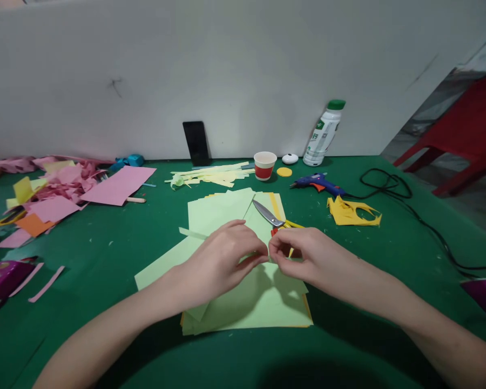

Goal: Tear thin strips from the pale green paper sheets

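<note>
My left hand (233,254) and my right hand (297,251) meet fingertip to fingertip above a stack of light green paper (235,313). Both are closed in a pinch. A sliver of pale green shows at the fingertips, too small to tell from the paper below. A light green paper strip (191,233) runs out from behind my left hand. Just beyond my right hand lie scissors (268,214) with yellow and red handles, their blades pointing away to the left, partly hidden by the hand. Yellow sheet edges (274,203) show within the stack.
Behind the stack are cut paper strips (214,175), a paper cup (264,166), a leaning phone (196,142) and a bottle (324,133). Rightward lie a blue glue gun (318,184) with black cord and a yellow paper scrap (353,212). Pink paper pieces (119,185) cover the left.
</note>
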Action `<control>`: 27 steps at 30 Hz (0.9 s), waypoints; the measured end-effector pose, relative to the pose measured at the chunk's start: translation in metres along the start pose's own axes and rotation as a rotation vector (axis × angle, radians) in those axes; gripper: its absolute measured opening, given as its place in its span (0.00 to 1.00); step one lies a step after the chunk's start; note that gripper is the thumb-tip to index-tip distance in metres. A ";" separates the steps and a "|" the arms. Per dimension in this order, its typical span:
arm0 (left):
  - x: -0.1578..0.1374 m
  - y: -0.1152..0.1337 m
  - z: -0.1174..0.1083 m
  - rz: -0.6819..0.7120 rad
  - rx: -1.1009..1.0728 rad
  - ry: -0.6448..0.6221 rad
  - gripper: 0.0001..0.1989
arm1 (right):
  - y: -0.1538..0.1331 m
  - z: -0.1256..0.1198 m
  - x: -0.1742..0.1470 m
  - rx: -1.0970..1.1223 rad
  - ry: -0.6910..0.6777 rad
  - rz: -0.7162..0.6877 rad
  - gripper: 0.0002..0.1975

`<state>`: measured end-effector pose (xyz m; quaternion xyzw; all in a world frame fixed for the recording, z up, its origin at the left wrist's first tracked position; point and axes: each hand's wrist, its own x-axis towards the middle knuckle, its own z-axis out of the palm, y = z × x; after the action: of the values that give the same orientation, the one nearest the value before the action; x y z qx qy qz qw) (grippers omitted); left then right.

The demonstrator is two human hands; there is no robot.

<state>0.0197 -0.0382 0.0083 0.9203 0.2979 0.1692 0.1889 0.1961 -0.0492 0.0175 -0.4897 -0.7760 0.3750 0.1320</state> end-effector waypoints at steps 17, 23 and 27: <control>-0.007 0.002 -0.024 -0.089 -0.034 -0.105 0.10 | 0.004 -0.014 -0.007 0.130 -0.121 -0.050 0.05; -0.005 0.007 -0.015 -0.129 -0.012 -0.098 0.13 | 0.011 -0.017 -0.004 0.180 -0.181 -0.026 0.05; -0.007 0.005 -0.026 -0.179 -0.028 -0.047 0.12 | 0.022 -0.032 -0.008 0.219 -0.246 0.034 0.06</control>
<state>0.0060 -0.0400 0.0320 0.8910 0.3719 0.1344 0.2229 0.2327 -0.0366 0.0253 -0.4358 -0.7322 0.5169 0.0820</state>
